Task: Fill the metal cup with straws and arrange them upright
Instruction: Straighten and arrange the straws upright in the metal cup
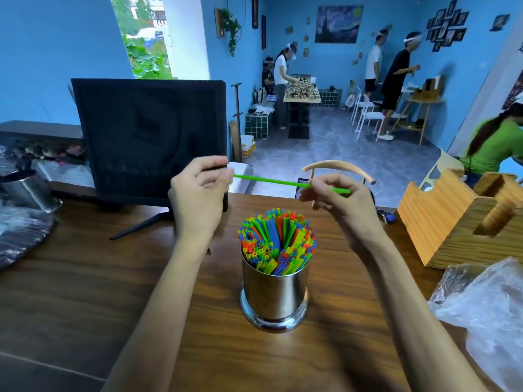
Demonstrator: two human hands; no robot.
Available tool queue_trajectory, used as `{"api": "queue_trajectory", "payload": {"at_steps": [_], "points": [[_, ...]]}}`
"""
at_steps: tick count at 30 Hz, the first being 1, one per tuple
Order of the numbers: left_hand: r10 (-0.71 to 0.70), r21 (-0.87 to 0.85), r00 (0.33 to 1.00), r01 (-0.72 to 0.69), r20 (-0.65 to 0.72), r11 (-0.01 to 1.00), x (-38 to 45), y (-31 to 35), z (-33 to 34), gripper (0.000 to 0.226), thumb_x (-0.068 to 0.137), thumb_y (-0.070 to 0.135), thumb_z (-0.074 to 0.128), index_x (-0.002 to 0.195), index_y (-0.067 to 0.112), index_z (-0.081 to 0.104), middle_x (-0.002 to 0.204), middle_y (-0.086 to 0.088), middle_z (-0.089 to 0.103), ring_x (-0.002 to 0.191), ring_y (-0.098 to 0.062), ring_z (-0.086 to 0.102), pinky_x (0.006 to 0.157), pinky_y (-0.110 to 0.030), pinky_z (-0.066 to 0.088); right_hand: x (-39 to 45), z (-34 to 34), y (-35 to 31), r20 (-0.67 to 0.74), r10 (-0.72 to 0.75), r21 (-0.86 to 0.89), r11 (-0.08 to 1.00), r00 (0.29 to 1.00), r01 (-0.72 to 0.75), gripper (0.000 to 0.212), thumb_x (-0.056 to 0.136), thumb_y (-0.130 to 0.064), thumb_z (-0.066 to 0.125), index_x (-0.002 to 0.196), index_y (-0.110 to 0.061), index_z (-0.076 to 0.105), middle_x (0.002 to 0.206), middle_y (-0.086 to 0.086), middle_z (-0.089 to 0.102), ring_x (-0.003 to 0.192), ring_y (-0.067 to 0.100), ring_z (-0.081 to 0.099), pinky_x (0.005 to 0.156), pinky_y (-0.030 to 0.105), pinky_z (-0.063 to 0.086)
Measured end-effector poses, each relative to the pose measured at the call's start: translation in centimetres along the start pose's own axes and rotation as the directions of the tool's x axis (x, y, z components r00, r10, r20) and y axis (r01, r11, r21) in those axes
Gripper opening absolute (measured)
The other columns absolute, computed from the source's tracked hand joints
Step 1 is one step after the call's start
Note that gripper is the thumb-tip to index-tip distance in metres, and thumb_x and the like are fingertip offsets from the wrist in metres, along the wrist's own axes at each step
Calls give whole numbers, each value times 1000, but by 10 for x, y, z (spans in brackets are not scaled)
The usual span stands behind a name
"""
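Both hands, left hand (198, 190) and right hand (336, 199), pinch one thin green plastic straw (271, 181) level above the near-full shiny metal cup (274, 292); I advise tipping it upright over a gap.

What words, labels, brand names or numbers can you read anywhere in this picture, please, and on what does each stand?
None can be read.
Shiny round metal cup packed with coloured plastic straws: no print shows.
Thin green plastic straw, held between left hand and right hand: plain.
Black flat monitor back: a moulded mark, too blurred to read.
Framed pictures on the blue wall: too small to read.
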State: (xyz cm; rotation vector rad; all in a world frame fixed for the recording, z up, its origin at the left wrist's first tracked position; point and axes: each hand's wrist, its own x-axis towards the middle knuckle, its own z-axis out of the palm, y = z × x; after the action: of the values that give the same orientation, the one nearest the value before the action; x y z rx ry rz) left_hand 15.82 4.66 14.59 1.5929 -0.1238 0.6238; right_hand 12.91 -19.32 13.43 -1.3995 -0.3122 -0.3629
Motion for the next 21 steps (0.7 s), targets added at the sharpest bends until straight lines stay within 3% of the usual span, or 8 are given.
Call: {"api": "queue_trajectory", "payload": {"at_steps": [2, 4, 7, 9, 11, 13, 17, 21], "points": [[-90, 165, 976, 57, 199, 985, 1, -8, 0, 17, 80, 18, 81, 92, 29, 77, 73, 5, 77, 71, -15, 71, 75, -39, 60, 2, -1, -8, -58, -16, 63, 998, 998, 20, 28, 82, -26, 71, 94, -1, 69, 79, 11, 75, 75, 23, 74, 65, 25, 54], [-195, 252, 890, 95, 411, 963, -2, -10, 4, 14, 84, 18, 81, 88, 30, 76, 69, 7, 76, 64, -4, 67, 68, -28, 51, 5, -1, -15, -104, -70, 35, 997, 992, 74, 28, 84, -32, 71, 92, -6, 70, 77, 11, 71, 75, 22, 73, 66, 25, 54], [-137, 330, 907, -2, 397, 944, -2, -10, 18, 6, 91, 26, 74, 89, 29, 79, 80, 14, 76, 75, 5, 66, 71, -15, 48, 10, -2, -19, -92, -163, -115, 982, 982, 152, 20, 99, -22, 62, 91, -4, 65, 95, 28, 70, 82, 25, 73, 67, 27, 56], [-152, 407, 898, -33, 414, 913, 0, -11, 29, 11, 93, 33, 71, 94, 28, 81, 95, 14, 76, 84, -3, 69, 72, -18, 49, 9, -1, -16, 11, -200, -234, 952, 980, 197, 12, 102, -13, 59, 104, -1, 61, 89, 27, 69, 74, 24, 73, 62, 31, 56], [-276, 502, 798, -38, 536, 864, 3, -12, 38, 20, 94, 42, 69, 98, 28, 82, 99, 8, 77, 85, -12, 68, 70, -25, 48, 4, 5, -8, 138, -196, -388, 891, 971, 236, 28, 99, -11, 65, 126, -16, 56, 78, 16, 70, 65, 24, 71, 60, 33, 56], [-322, 547, 727, -88, 607, 832, 3, -13, 43, 19, 92, 41, 72, 100, 26, 82, 89, 6, 76, 81, -8, 64, 62, -19, 44, -4, 9, 7, 231, -158, -539, 801, 960, 261, 41, 98, -17, 68, 133, -26, 50, 74, 3, 71, 61, 14, 68, 62, 29, 54], [-281, 480, 789, -19, 546, 877, 6, -15, 42, 4, 83, 31, 83, 82, 27, 83, 74, 15, 75, 73, 7, 65, 66, -20, 47, -11, 12, 28, 317, -96, -735, 604, 944, 308, 22, 95, -47, 65, 97, -28, 74, 86, -13, 69, 79, 2, 62, 73, 32, 49], [-247, 411, 829, 23, 502, 911, 10, -14, 36, 11, 76, 38, 88, 76, 28, 82, 74, 12, 76, 75, -1, 69, 68, -22, 53, -9, 7, 30, 250, -17, -675, 714, 968, 187, 20, 95, -41, 69, 87, -26, 79, 90, -11, 68, 83, 5, 63, 75, 23, 45]]}}
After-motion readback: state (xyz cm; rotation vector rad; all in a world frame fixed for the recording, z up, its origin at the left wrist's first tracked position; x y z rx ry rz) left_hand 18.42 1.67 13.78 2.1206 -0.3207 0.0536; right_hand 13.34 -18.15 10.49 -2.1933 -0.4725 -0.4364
